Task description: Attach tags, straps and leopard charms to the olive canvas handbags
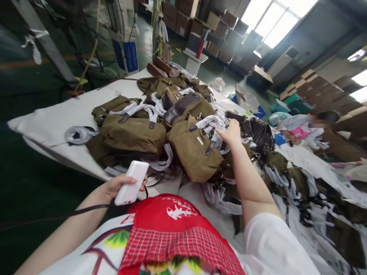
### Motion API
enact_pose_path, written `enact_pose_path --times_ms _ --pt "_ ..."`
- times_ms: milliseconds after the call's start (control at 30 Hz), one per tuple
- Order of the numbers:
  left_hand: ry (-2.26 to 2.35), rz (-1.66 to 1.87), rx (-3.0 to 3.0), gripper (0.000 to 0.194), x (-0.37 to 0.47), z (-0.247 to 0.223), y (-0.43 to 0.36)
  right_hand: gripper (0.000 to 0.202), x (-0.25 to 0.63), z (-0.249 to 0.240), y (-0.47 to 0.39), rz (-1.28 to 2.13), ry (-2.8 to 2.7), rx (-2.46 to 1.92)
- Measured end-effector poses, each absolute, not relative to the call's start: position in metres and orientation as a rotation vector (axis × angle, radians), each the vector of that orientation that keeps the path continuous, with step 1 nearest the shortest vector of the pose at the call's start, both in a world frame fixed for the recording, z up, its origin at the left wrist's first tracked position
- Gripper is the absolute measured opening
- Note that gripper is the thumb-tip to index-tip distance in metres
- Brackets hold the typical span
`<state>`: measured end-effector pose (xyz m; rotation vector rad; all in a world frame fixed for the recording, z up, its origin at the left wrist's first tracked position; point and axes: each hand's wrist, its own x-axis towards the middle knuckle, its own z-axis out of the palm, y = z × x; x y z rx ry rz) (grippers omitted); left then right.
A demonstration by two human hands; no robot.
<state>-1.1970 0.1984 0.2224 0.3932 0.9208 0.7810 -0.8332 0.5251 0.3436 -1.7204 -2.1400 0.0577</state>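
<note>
My left hand (126,185) is wrapped round a white power bank (133,182), with a dark cord by it, in front of the table's near edge. Stretched forward, my right hand (231,133) reaches the white-wrapped handles (213,124) of an olive canvas bag (195,152). Its thumb is spread from the fingers, and the fingertips are partly lost against the white wrapping, so a grip on the handles cannot be made out. Left of that bag lies another olive bag (133,133) with dark leather tabs and wrapped handles. More olive bags are heaped behind them.
The white-covered table (51,118) carries a roll of white strap (78,134) on its left. More olive bags (298,179) lie along the right side, near a black plastic bag (260,133). Another person (299,128) is at the far right. Cardboard boxes (321,91) are stacked behind.
</note>
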Motion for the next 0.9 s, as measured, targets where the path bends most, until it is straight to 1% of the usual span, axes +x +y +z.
enact_pose_path --times_ms 133,200,267,333,433,533,667,767,900 --pt "0.960 0.691 0.397 0.056 -1.196 0.221 0.201 0.041 -0.826 0.358 0.433 -0.133 -2.045 -1.222" --pt "1.024 0.619 0.463 0.056 -1.194 0.220 0.204 0.026 -0.827 0.355 0.376 -0.177 -1.997 -1.095" --pt "1.102 0.541 0.552 0.057 -1.190 0.218 0.210 0.016 -0.829 0.344 0.325 -0.181 -2.022 -1.044" --pt "1.168 0.469 0.619 0.056 -1.184 0.213 0.217 0.014 -0.829 0.326 0.284 -0.104 -2.110 -1.022" --pt "1.272 0.358 0.693 0.056 -1.169 0.199 0.232 0.012 -0.825 0.295 0.247 0.112 -2.182 -1.093" --pt "1.479 0.196 0.854 0.055 -1.155 0.183 0.250 0.008 -0.820 0.272 0.229 0.244 -2.200 -1.226" --pt "1.730 0.002 1.148 0.055 -1.151 0.175 0.265 0.011 -0.813 0.261 0.214 0.312 -2.188 -1.354" --pt "1.741 -0.042 1.320 0.055 -1.158 0.181 0.262 0.012 -0.812 0.257 0.204 0.364 -2.180 -1.399" --pt "1.606 -0.080 1.381 0.045 -1.154 0.183 0.254 0.015 -0.818 0.250 0.201 0.480 -2.229 -1.419"
